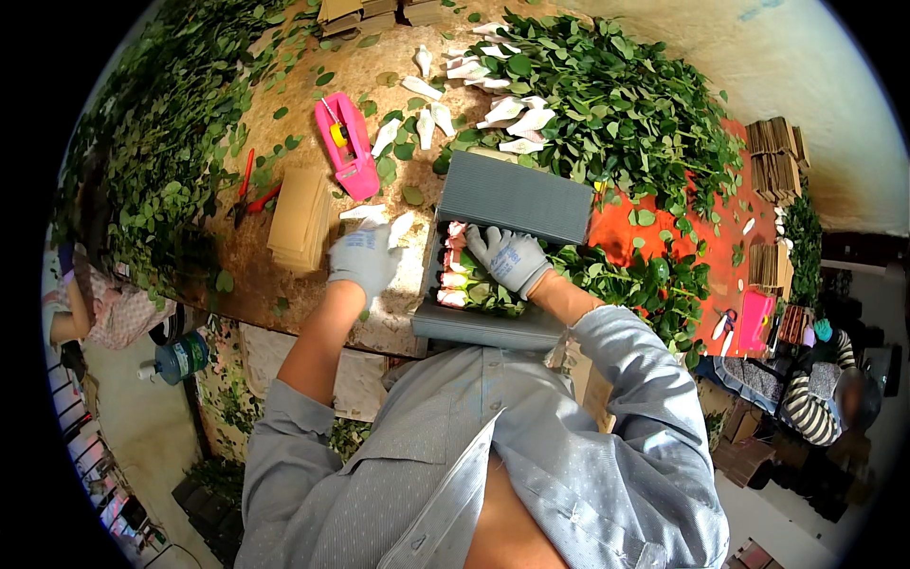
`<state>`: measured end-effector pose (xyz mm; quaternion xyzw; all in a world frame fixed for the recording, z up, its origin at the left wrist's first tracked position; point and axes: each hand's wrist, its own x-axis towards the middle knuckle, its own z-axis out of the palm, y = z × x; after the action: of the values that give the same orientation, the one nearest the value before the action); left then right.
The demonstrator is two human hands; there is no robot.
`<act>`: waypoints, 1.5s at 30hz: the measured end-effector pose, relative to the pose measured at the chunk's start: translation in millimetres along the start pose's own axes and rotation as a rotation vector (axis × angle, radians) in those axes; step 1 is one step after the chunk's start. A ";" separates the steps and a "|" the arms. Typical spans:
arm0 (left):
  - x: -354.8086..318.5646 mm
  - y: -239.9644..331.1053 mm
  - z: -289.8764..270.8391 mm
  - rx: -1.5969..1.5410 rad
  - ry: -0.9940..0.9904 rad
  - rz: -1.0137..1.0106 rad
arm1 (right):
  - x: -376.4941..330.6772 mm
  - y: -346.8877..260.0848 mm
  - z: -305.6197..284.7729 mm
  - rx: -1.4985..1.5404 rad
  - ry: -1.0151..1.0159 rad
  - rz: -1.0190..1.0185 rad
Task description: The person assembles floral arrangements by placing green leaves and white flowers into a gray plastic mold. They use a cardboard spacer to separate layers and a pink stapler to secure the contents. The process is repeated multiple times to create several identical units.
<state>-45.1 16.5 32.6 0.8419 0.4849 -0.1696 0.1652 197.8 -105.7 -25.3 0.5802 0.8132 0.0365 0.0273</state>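
Gloved hands [365, 256], leaf-strewn table [284, 104], perhaps workshop

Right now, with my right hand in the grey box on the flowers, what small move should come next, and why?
Probably press the pink buds level with the right hand. That hand already lies flat on them inside the open grey box, and the left hand rests on the table by the box's left wall, so it can steady the box.

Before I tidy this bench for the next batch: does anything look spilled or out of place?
Yes: loose green leaves lie scattered over the worktop around the pink tape dispenser, away from the heaps. The grey box sits square.
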 end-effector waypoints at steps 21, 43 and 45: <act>51.5 66.4 101.1 -1.015 0.107 0.234 | -0.6 1.2 8.5 0.121 0.196 -0.004; 32.7 67.0 90.2 -0.741 0.264 0.305 | -0.3 -4.9 25.8 0.047 0.200 -0.031; 31.1 64.7 95.1 -0.757 0.291 0.327 | -0.3 -8.0 26.3 0.056 0.193 -0.015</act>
<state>14.1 -32.7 -58.3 0.8028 0.3913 0.1689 0.4170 192.6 -107.9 -52.2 0.5683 0.8171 0.0695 -0.0670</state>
